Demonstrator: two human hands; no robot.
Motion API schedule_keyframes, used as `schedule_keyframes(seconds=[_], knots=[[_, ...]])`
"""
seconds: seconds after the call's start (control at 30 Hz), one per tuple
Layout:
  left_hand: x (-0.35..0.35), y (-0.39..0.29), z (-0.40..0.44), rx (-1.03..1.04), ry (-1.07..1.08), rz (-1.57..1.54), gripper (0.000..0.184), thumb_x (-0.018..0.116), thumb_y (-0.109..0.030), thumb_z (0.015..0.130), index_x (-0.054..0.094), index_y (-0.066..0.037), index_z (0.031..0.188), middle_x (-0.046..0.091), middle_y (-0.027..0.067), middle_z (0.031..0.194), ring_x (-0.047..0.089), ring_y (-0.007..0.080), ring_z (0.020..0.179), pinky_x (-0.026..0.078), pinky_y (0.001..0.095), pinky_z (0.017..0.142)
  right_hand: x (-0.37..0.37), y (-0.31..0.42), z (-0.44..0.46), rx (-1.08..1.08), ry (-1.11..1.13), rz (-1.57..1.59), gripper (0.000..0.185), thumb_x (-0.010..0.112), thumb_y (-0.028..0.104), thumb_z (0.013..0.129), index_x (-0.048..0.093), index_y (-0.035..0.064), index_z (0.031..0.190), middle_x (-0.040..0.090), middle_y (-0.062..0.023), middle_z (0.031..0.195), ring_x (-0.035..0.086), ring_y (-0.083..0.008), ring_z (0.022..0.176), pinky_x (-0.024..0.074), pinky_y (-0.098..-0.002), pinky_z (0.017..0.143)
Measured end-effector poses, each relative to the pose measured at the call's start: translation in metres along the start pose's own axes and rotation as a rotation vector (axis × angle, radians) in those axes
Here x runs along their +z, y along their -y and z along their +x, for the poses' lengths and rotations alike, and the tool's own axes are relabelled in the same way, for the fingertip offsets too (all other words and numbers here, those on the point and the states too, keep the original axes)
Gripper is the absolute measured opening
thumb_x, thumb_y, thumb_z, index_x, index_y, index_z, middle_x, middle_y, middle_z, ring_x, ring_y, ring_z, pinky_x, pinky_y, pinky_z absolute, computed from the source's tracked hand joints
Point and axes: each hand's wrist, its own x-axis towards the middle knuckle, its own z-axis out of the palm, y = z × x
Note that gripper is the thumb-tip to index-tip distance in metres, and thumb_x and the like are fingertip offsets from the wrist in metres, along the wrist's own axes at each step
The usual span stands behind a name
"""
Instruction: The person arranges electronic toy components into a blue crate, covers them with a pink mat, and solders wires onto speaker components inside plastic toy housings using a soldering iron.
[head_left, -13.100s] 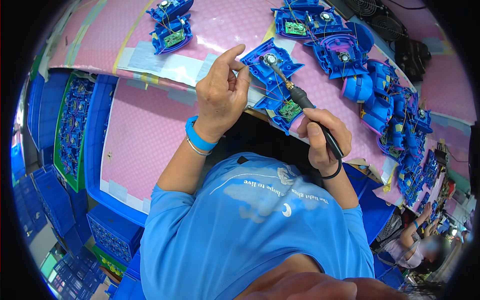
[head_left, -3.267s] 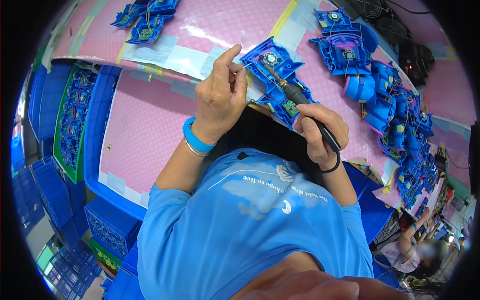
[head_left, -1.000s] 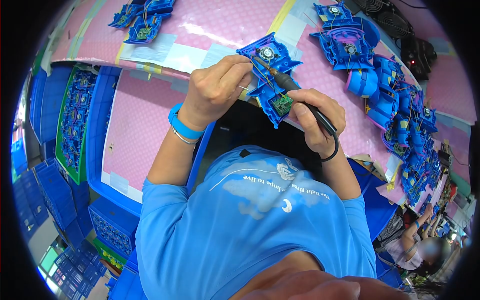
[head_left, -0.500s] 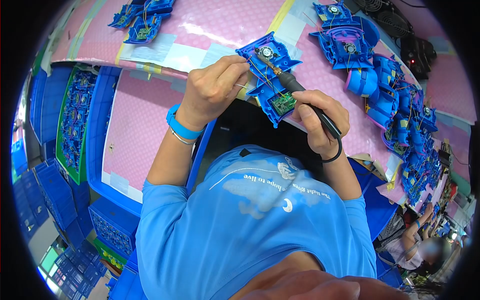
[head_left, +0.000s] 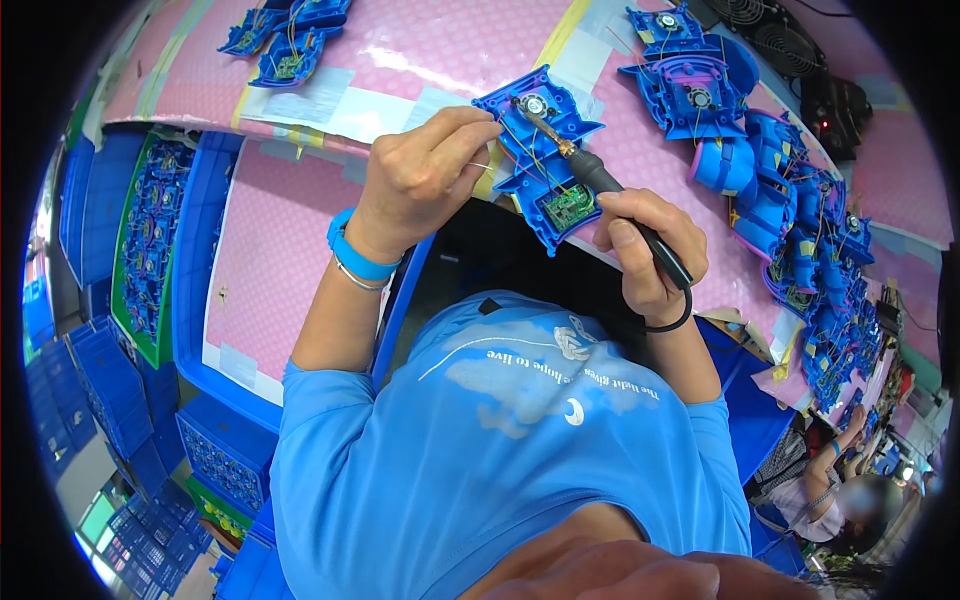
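My right hand (head_left: 655, 245) is wrapped round the handle of a soldering iron (head_left: 595, 172), its metal tip over the upper part of an open blue plastic housing (head_left: 548, 130). A round silver-and-white speaker-like part (head_left: 535, 104) sits in that upper part, close to the tip. A green circuit board (head_left: 568, 206) lies in the lower part, with thin red and yellow wires running up. My left hand (head_left: 425, 175) is closed in a pinch at the housing's left edge. From its fingers shows a thin pale strand of solder wire (head_left: 481, 167); the pinched end is hidden.
More blue housings (head_left: 700, 95) crowd the right side of the pink-covered table (head_left: 420, 60), and several others (head_left: 288, 62) lie at upper left. A green-edged tray of parts (head_left: 150, 250) and blue crates (head_left: 225, 450) stand at left. Another person (head_left: 825, 495) works at far right.
The soldering iron and my right hand have shifted slightly to the right and down, so the tip has drawn back a little. My left hand has barely moved, and the housing stays put.
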Motion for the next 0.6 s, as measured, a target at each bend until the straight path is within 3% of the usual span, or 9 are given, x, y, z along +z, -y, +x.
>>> schedule_keyframes(seconds=[0.2, 0.27, 0.6], knots=[[-0.006, -0.006, 0.007, -0.013, 0.032, -0.094, 0.023, 0.078, -0.002, 0.074, 0.07, -0.006, 0.096, 0.068, 0.0058, 0.093, 0.071, 0.0193, 0.071, 0.056, 0.0283, 0.056, -0.006, 0.003, -0.004, -0.003, -0.008, 0.019, 0.022, 0.058, 0.002, 0.087, 0.067, -0.0086, 0.105, 0.065, -0.0131, 0.071, 0.062, -0.0165, 0.058, 0.0471, -0.0271, 0.054], [-0.002, -0.005, 0.009, 0.039, 0.123, 0.047, 0.023, 0.078, -0.004, 0.073, 0.07, -0.006, 0.095, 0.068, 0.0055, 0.093, 0.071, 0.0186, 0.071, 0.055, 0.0281, 0.055, -0.006, 0.002, -0.005, -0.005, -0.019, 0.001, 0.023, 0.058, 0.002, 0.087, 0.066, -0.0088, 0.105, 0.065, -0.0132, 0.071, 0.062, -0.0168, 0.059, 0.047, -0.0271, 0.054], [0.013, 0.001, 0.009, 0.092, 0.026, 0.037, 0.02, 0.077, -0.006, 0.075, 0.07, -0.005, 0.094, 0.071, 0.007, 0.094, 0.073, 0.0202, 0.075, 0.057, 0.0282, 0.057, -0.004, -0.003, -0.005, -0.016, -0.01, -0.003, 0.02, 0.058, 0.002, 0.087, 0.067, -0.0091, 0.102, 0.066, -0.0141, 0.073, 0.062, -0.0172, 0.058, 0.0469, -0.027, 0.053]])
